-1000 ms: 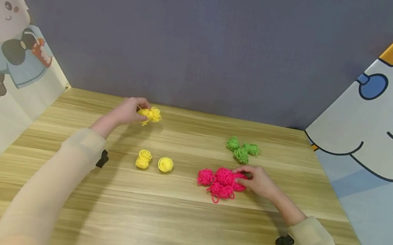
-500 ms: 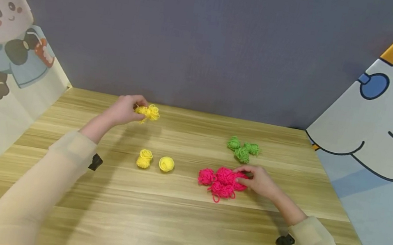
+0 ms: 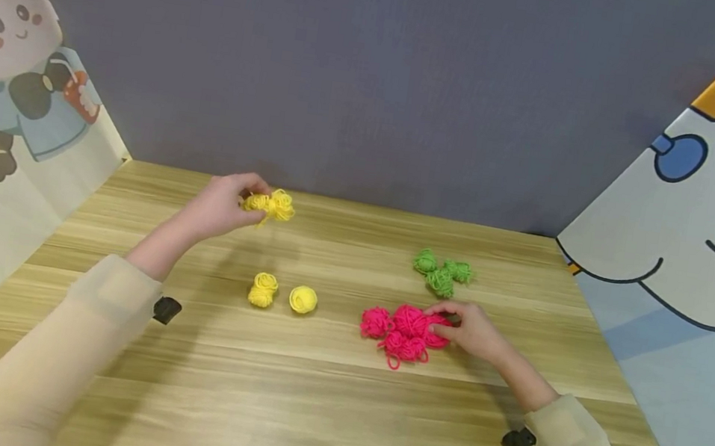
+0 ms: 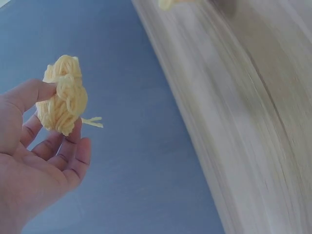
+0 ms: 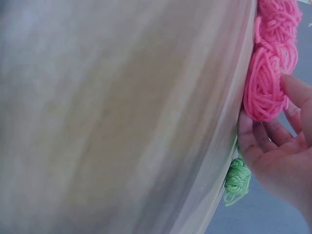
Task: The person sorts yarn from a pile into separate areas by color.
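My left hand (image 3: 224,207) pinches a small bundle of yellow yarn (image 3: 280,205) between thumb and fingers, held above the back left of the table. In the left wrist view a loose end hangs off this yarn bundle (image 4: 63,100). My right hand (image 3: 477,334) holds the rightmost ball in a cluster of pink yarn balls (image 3: 410,322). Up close in the right wrist view, the thumb lies on the pink yarn ball (image 5: 265,90) and the fingers curl round its end; part of the ball is hidden by the hand in the head view.
Two yellow yarn balls lie mid-left, a tied one (image 3: 263,290) and a round one (image 3: 303,299). Behind the pink cluster sits a group of green yarn balls (image 3: 441,273). A grey panel (image 3: 362,88) closes the wood-grain table (image 3: 305,412) at the back, with printed panels on both sides.
My left hand has drawn slightly left and up with the yellow yarn, and its forearm has shifted left. The right hand has stayed in place on the pink yarn.
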A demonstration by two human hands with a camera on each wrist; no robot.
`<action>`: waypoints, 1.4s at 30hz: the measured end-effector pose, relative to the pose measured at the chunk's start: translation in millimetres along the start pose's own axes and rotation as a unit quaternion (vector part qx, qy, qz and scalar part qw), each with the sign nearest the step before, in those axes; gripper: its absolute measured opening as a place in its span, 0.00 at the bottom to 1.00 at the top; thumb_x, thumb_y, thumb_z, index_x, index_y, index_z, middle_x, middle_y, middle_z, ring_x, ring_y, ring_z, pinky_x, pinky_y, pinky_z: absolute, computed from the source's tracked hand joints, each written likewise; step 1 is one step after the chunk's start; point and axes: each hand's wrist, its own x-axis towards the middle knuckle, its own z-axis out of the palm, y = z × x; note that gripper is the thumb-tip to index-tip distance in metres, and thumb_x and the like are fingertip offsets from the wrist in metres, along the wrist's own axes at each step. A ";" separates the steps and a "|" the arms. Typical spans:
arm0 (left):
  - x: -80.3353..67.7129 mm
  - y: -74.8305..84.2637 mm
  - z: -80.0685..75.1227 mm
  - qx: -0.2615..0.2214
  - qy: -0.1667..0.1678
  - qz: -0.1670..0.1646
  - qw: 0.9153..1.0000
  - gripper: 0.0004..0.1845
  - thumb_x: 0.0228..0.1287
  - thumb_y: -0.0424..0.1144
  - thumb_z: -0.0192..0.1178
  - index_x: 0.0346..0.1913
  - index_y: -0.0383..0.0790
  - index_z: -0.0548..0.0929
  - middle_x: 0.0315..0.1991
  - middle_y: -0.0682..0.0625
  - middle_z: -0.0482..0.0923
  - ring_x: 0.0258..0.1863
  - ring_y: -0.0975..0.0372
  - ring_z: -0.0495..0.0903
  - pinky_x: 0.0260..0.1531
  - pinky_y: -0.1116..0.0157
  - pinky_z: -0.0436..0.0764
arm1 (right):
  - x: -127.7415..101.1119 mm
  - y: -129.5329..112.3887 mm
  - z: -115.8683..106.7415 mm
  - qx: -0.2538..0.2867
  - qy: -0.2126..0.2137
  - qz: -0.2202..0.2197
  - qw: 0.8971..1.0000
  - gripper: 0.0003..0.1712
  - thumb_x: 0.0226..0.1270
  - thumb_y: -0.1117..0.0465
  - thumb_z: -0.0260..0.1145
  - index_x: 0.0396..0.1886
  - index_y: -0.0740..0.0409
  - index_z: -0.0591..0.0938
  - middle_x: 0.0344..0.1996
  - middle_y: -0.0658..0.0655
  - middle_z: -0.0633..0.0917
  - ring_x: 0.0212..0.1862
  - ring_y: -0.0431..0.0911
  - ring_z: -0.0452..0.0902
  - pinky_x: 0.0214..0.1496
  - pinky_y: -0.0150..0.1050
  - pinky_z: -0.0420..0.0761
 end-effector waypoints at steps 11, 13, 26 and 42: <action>-17.1 19.1 1.4 -0.022 0.030 0.035 0.999 0.17 0.53 0.32 0.66 0.47 0.38 0.79 0.42 0.45 0.80 0.43 0.54 0.77 0.44 0.55 0.80 | -0.8 -0.8 0.4 0.012 -0.002 0.005 1.000 0.12 0.59 0.64 0.68 0.45 0.57 0.84 0.45 0.63 0.83 0.35 0.44 0.81 0.26 0.34 0.81; -20.5 22.6 1.8 -0.022 0.032 0.041 0.998 0.16 0.53 0.32 0.66 0.47 0.37 0.79 0.42 0.45 0.80 0.42 0.54 0.77 0.44 0.55 0.80 | -0.7 -0.6 0.4 0.011 -0.003 0.005 1.000 0.13 0.59 0.63 0.68 0.45 0.57 0.84 0.45 0.63 0.83 0.34 0.43 0.80 0.25 0.34 0.80; -45.5 32.9 12.3 -0.003 0.051 0.112 0.992 0.14 0.51 0.31 0.68 0.43 0.39 0.80 0.40 0.48 0.80 0.39 0.57 0.77 0.39 0.59 0.79 | -0.9 -1.2 0.5 0.016 -0.003 0.006 1.000 0.13 0.59 0.65 0.68 0.45 0.57 0.84 0.45 0.64 0.83 0.23 0.41 0.77 0.18 0.35 0.78; -81.1 25.8 33.8 -0.011 0.033 0.130 0.991 0.16 0.50 0.32 0.70 0.43 0.43 0.79 0.42 0.53 0.80 0.40 0.61 0.76 0.42 0.58 0.80 | -0.6 -1.2 -0.2 0.022 -0.005 0.003 1.000 0.13 0.59 0.65 0.68 0.45 0.58 0.83 0.45 0.64 0.83 0.25 0.42 0.77 0.19 0.35 0.78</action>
